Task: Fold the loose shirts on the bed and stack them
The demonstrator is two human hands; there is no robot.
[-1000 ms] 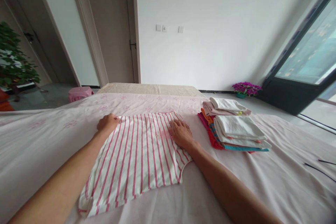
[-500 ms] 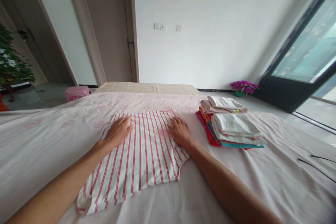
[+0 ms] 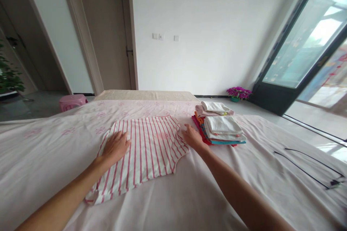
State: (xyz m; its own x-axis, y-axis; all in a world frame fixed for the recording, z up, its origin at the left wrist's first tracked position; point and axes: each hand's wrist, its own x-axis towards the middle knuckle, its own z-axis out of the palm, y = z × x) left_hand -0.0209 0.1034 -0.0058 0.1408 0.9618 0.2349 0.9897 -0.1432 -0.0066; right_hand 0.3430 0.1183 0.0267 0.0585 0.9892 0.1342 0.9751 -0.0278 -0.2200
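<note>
A white shirt with red stripes (image 3: 148,151) lies spread on the pale pink bedsheet, its hem towards the lower left. On its left side my left hand (image 3: 116,148) rests palm down, fingers stretched out over the cloth. My right hand (image 3: 192,136) is at the shirt's right edge, by the puckered armhole, with fingers partly bent and a little apart. I see no cloth gripped in it, though its underside is hidden. Just right of that hand sits a pile of folded clothes (image 3: 223,126), white on top with red, orange and blue below.
A pair of glasses (image 3: 311,168) lies on the sheet (image 3: 217,191) at the right. Beyond the bed stand a pink stool (image 3: 72,102) and a pot of purple flowers (image 3: 239,93). A leafy plant (image 3: 9,75) is at the far left.
My right hand has slid off the shirt's upper right part to its right edge. My left hand has shifted slightly down and left on the cloth. The view has tilted up and turned right.
</note>
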